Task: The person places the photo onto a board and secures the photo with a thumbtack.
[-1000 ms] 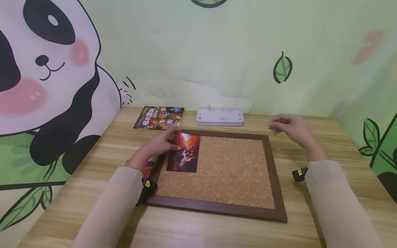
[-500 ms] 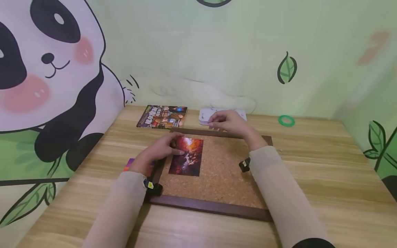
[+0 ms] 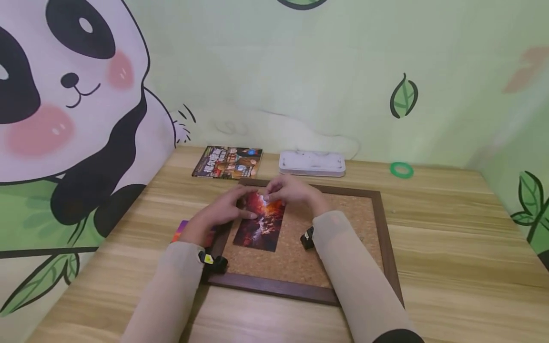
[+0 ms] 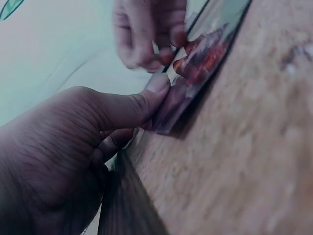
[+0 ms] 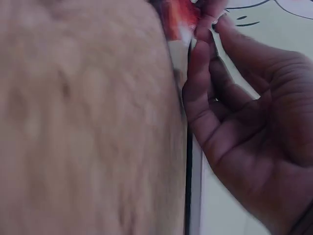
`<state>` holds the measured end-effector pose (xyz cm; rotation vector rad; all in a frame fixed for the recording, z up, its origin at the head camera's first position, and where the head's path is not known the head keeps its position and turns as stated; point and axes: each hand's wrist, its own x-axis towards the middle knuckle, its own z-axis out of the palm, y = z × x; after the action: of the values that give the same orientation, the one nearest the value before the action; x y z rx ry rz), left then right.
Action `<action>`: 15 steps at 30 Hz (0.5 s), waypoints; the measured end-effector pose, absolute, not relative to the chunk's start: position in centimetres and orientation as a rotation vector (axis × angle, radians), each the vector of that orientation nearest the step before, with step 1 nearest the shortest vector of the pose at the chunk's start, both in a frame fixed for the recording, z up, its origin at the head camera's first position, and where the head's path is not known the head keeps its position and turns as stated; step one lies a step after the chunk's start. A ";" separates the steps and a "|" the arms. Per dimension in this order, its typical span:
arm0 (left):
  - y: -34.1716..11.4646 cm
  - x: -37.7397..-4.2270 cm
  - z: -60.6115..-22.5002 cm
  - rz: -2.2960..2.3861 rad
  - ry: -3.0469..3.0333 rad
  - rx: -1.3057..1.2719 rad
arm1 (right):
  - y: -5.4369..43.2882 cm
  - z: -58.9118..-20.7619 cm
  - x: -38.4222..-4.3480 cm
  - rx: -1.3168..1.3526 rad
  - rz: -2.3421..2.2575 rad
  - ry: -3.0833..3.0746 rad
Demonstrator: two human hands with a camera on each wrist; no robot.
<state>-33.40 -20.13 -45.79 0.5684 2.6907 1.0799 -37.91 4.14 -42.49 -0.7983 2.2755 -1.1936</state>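
A glossy picture card (image 3: 259,233) with a red and orange scene lies over the left part of a brown-framed cork board (image 3: 296,255). My left hand (image 3: 219,208) holds its upper left edge, thumb (image 4: 155,85) on the face and the other fingers at the edge by the frame. At the card's top is my right hand (image 3: 296,191), thumb and fingertips together. In the right wrist view this hand (image 5: 254,98) pinches a small clear thing (image 5: 216,22), mostly hidden between the fingertips; I cannot tell its kind.
Behind the board lie a comic-style book (image 3: 228,162) and a flat white case (image 3: 312,163). A green ring (image 3: 401,170), like a tape roll, lies at the back right. Another colourful card (image 3: 182,230) sticks out under the left wrist. A tiny bit (image 3: 393,211) lies right of the board.
My right hand has come left from over the green ring, past the white case, to the card's top. The left hand stays on the card. The view has shifted slightly.
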 end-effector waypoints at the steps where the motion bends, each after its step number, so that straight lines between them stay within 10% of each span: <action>1: -20.1 -33.4 -45.8 1.078 2.697 0.566 | 4.1 -42.6 -38.0 -0.794 -1.185 2.290; 15: -20.2 -33.2 -45.7 1.030 2.749 0.595 | 3.3 -45.1 -38.1 -0.699 -1.238 2.490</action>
<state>-33.23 -20.23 -45.75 0.5950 2.7495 1.0301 -38.08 3.34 -45.08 -0.6987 2.4902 -1.2381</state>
